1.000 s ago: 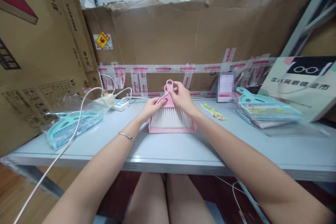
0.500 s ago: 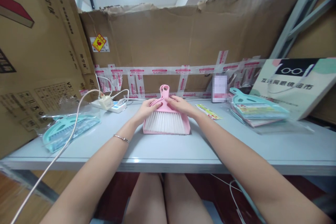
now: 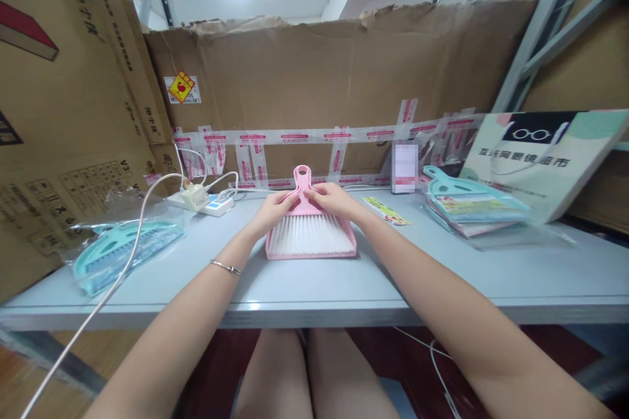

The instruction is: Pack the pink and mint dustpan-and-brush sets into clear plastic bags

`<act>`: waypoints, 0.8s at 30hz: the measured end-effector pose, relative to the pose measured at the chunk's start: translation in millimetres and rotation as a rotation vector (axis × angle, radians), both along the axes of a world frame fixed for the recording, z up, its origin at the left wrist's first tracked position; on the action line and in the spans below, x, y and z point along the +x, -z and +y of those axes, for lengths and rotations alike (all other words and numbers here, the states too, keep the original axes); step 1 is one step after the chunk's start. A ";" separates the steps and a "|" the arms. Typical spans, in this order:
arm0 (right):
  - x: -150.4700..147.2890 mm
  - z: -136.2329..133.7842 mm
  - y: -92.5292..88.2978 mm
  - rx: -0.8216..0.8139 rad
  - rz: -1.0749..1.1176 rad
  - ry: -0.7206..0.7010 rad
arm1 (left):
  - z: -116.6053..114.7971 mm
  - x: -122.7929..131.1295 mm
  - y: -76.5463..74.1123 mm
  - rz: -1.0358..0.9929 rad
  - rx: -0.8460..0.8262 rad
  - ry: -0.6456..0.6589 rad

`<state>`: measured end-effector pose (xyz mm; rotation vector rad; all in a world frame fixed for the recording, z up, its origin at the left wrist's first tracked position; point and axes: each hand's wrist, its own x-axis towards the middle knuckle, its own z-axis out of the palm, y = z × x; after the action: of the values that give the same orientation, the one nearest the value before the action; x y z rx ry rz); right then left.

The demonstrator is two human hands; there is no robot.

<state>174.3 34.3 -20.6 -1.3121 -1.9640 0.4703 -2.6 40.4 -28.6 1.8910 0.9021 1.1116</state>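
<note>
Pink brush-and-dustpan set (image 3: pixel 310 239) lies flat at the middle of the bench (image 3: pixel 344 285), white bristles toward the person and handle loop pointing away. The left hand (image 3: pixel 272 211) and right hand (image 3: pixel 332 199) each pinch its shoulders just below the handle. A bagged teal brush (image 3: pixel 118 252) lies well apart to the left.

Pink dustpan (image 3: pixel 310 253) with its brush (image 3: pixel 308 234) nested inside, flat on the worktop (image 3: pixel 344 288).
The pan lies mid-worktop, its wide lip toward the person. The brush rests in it, white bristles fanned down to that lip. The looped handle points away from the person. The left hand (image 3: pixel 272 211) and right hand (image 3: pixel 333 199) pinch the neck from either side, just below the loop.
</note>
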 end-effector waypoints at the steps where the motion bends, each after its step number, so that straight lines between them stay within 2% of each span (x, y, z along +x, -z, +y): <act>1: -0.6 0.0 -0.1 0.032 -0.023 0.014 | 0.2 0.0 -0.2 -0.006 0.003 0.004; 4: -1.7 -0.4 -0.2 0.108 -0.072 0.057 | 1.5 -0.4 -0.2 -0.009 0.019 -0.003; 7: -1.7 -0.8 -0.4 0.107 -0.090 0.072 | 2.2 -1.2 -0.2 0.003 0.009 0.000; 14: -5.3 0.6 -0.2 0.104 0.028 -0.020 | -2.1 -0.1 -5.3 0.002 0.069 -0.026; 17: 7.5 4.2 -5.7 0.054 0.076 -0.021 | -1.1 -1.2 -4.5 -0.010 0.082 -0.061; 19: 31.6 8.9 -9.3 0.023 0.091 0.109 | 1.4 -3.4 -2.2 -0.014 0.094 -0.093; 21: 66.0 14.1 -9.2 -0.004 -0.012 0.365 | 4.5 -6.2 0.5 -0.024 0.092 -0.121; 23: 101.9 17.7 -4.0 -0.192 -0.274 0.642 | 7.2 -8.4 2.4 -0.036 0.088 -0.139; 24: 117.2 18.4 0.0 -0.259 -0.315 0.693 | 8.2 -9.1 3.0 -0.037 0.088 -0.145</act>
<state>291.6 52.6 -20.7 -2.2182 -1.5591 0.1802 -11.7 48.5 -31.7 1.8939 0.9965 1.2874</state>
